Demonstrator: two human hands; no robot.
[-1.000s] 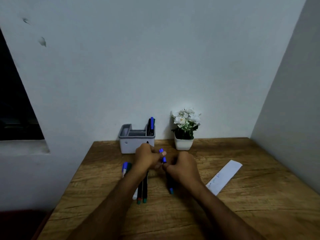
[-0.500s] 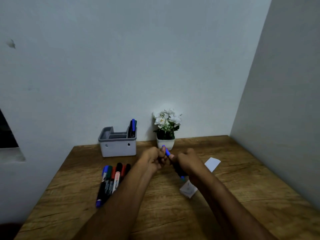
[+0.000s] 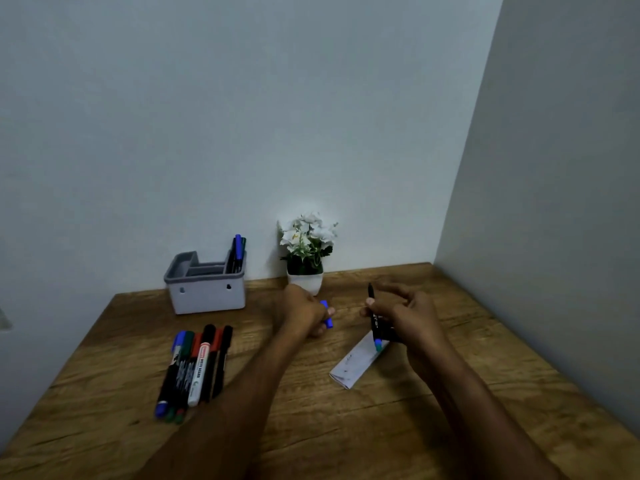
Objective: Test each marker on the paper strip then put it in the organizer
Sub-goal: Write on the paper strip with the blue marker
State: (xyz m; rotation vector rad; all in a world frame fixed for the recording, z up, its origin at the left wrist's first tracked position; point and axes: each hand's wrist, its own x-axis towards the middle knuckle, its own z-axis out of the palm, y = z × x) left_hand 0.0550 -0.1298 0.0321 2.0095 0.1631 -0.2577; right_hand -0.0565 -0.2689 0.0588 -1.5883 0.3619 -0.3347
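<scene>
My right hand (image 3: 408, 317) holds an uncapped black marker (image 3: 375, 320) with a blue end, its tip pointing up. The marker's lower end hangs over the white paper strip (image 3: 353, 363), which lies on the wooden table (image 3: 346, 427). My left hand (image 3: 304, 315) grips the blue cap (image 3: 326, 314), a short way left of the marker. Several more markers (image 3: 195, 367) lie side by side at the left. The grey organizer (image 3: 206, 289) stands by the wall with a few markers (image 3: 237, 252) upright in its right compartment.
A small white pot of white flowers (image 3: 306, 252) stands against the wall just behind my left hand. A grey side wall (image 3: 554, 237) bounds the table on the right. The table's left edge runs near the loose markers.
My hands have pulled apart: the blue cap came off in my left hand and the marker stayed in my right. The view has swung to the right.
</scene>
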